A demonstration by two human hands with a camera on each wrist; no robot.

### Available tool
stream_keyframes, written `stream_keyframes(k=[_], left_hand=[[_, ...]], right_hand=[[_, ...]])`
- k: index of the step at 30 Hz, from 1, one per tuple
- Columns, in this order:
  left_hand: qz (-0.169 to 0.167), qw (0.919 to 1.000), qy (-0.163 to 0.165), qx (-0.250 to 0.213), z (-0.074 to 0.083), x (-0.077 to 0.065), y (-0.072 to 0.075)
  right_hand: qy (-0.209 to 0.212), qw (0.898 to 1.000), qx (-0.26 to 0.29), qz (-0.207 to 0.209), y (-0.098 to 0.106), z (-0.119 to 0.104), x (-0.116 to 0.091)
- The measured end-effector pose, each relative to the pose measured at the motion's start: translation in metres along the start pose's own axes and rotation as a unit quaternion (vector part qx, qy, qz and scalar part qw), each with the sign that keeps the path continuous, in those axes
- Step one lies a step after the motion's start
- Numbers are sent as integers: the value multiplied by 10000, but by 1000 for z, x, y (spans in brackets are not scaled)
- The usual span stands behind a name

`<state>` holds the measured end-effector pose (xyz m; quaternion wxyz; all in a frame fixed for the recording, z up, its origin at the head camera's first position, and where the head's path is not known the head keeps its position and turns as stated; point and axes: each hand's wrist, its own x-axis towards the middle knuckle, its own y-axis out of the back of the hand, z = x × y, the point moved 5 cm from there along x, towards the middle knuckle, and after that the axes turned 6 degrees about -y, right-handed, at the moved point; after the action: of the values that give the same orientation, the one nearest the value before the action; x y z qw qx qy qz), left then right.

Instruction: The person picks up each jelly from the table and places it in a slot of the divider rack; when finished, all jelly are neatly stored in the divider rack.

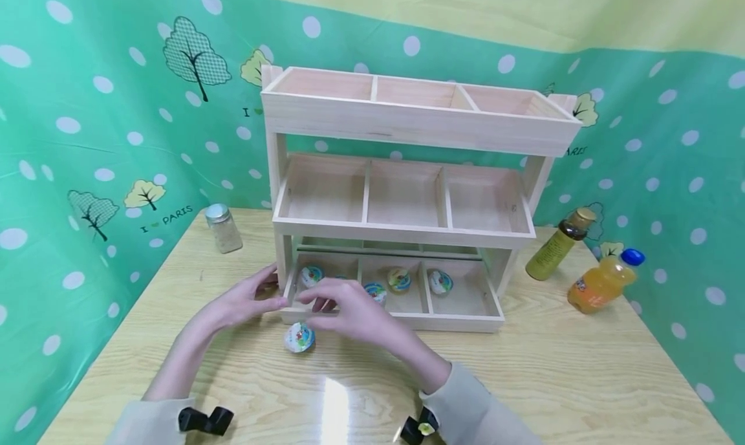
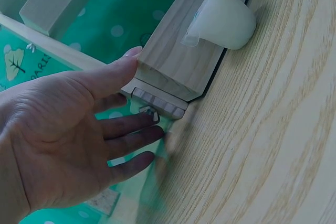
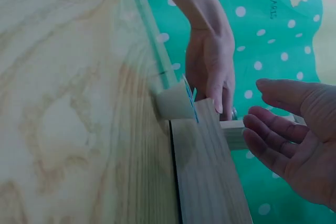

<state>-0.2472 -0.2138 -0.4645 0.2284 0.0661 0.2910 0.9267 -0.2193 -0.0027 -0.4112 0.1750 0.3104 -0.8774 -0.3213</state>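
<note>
In the head view, my left hand (image 1: pixel 247 299) is at the lower left corner of the wooden rack, its thumb (image 2: pixel 118 74) at the end of the bottom tray's front board (image 2: pixel 176 51) and its other fingers extended past the side. My right hand (image 1: pixel 349 308), holding nothing, hovers over that tray's front edge with loosely bent fingers. A small jelly cup (image 1: pixel 299 337) with a printed lid stands on the table before the tray, just below the right hand's fingertips. More cups lie in the tray: one at left (image 1: pixel 311 276), others in the middle (image 1: pixel 399 280) and right (image 1: pixel 440 281) compartments.
The three-tier wooden rack (image 1: pixel 407 123) has divided trays. A glass shaker with a metal lid (image 1: pixel 224 229) stands at left. To the right are a green-labelled bottle (image 1: pixel 555 248) and an orange drink bottle (image 1: pixel 602 282). A green dotted cloth (image 1: pixel 116 141) hangs behind.
</note>
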Motion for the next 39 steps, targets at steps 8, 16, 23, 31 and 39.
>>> stream_keyframes(k=[8,16,23,31,39], left_hand=[[11,10000,-74,36,0,-1,0],[-20,10000,21,-7,-1,-2,0],[-14,10000,43,37,-1,-2,0],[-14,10000,30,67,1,-1,1],[-8,10000,-16,35,0,-2,0]], right_hand=[[406,9923,-1078,-456,-20,-6,-5],[572,9801,-1723,-797,-35,-8,-8],[510,9750,-1992,-837,-41,-4,-8],[656,9717,-2138,-760,-42,-4,-7],[748,9693,-2166,-888,-45,-3,-4]])
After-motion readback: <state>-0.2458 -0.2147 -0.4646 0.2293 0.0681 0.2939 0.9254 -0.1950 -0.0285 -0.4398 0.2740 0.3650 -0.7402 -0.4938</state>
